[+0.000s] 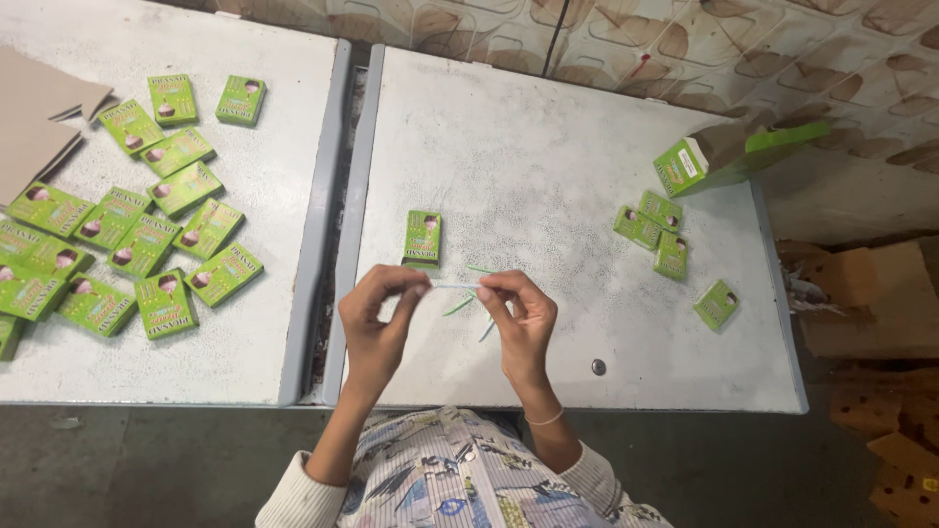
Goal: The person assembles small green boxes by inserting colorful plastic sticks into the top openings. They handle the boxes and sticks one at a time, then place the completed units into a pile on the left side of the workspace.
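My left hand (379, 315) and my right hand (519, 321) hold between their fingertips a thin pale strip (455, 286), stretched level above the grey table (548, 186). Under the hands lie a few thin green strips (460, 306) on the table. A small green box (423, 239) stands just beyond my left hand. Both hands pinch the strip at its ends.
Several small green boxes (137, 235) lie scattered on the left table (264, 332). A few more (653, 227) sit at the right, near a larger open green carton (714, 158). Brown cardboard (34, 117) lies far left. A gap (337, 215) divides the tables.
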